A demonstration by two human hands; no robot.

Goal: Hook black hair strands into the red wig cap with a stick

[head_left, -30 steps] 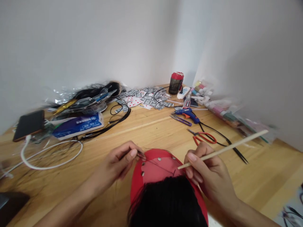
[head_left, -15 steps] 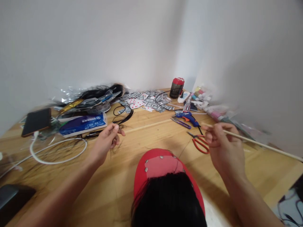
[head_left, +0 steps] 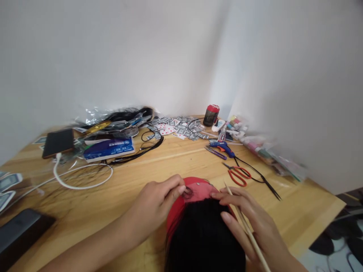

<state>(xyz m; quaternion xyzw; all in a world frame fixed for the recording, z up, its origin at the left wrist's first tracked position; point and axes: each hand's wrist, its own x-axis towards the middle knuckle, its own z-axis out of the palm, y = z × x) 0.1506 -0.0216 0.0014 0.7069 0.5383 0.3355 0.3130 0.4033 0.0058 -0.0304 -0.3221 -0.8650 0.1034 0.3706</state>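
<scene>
Below me is a red rounded form [head_left: 172,221] covered in long black hair [head_left: 205,238]. A pink mesh-like patch [head_left: 202,193] with pins lies at its far end. My left hand [head_left: 159,202] pinches at the patch's left side, where a small loop of dark hair strands [head_left: 187,194] shows at the fingertips. On the right side, my right hand [head_left: 255,215] rests its fingertips on the patch and the hair's edge. A thin pale wooden stick [head_left: 246,223] is held between that hand's fingers, pointing away from me.
Red-handled scissors [head_left: 239,176], tweezers [head_left: 270,187] and a blue glue gun [head_left: 222,146] lie on the right. Playing cards [head_left: 181,126] spread at the back near a red-topped container [head_left: 211,115]. On the left are a phone [head_left: 58,142], its white cable [head_left: 82,187] and a blue packet [head_left: 110,149].
Both hands have come inward and down to the pink patch. The stick has swung from lying out to the right to pointing forward. The view has shifted slightly.
</scene>
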